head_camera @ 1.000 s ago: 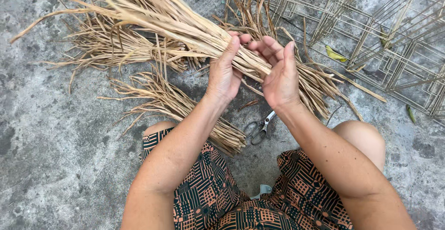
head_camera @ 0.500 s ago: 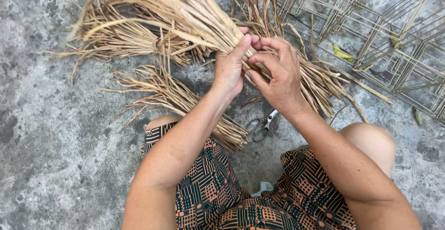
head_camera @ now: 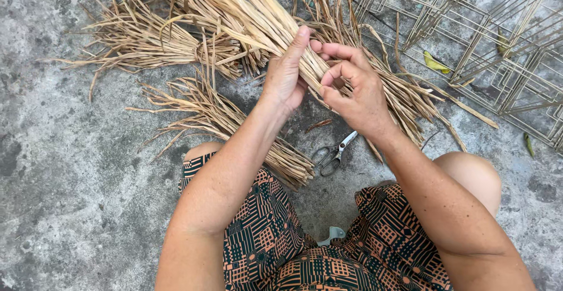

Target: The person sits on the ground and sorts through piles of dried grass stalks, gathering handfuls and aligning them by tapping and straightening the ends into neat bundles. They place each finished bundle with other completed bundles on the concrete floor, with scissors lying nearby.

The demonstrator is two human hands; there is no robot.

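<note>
A: What are the two hands on?

B: Both are on a thick bundle of pale tan dried reed strips (head_camera: 246, 9). The left hand (head_camera: 285, 74) wraps its lower end, thumb pointing up toward twelve o'clock along the strips, fingers closed round the far side. The right hand (head_camera: 352, 89) sits just beside it at three o'clock, fingers curled in a narrow pinch on a few strands at the same spot. The two hands nearly touch.

A: And where does that bundle lie?

B: It runs from the hands, near the middle of the view, up toward eleven o'clock, fanning out at the top edge. It is lifted off the grey mottled concrete floor (head_camera: 64, 197).

A: What else is about?

B: A second flat sheaf of darker dried strips (head_camera: 234, 127) lies on the floor at about eight o'clock from the hands, its end reaching the left knee. Another spread of frayed dry strips (head_camera: 146, 39) sits at ten o'clock. More long strips (head_camera: 404, 97) pass under the right hand toward four o'clock. A small pair of metal scissors (head_camera: 332, 152) lies on the floor just below the hands at six o'clock, between the knees. Thin wire frames of square grid shape (head_camera: 504, 56) are stacked at two o'clock, well apart from the hands. The lap shows patterned green and orange cloth (head_camera: 328, 261).
</note>
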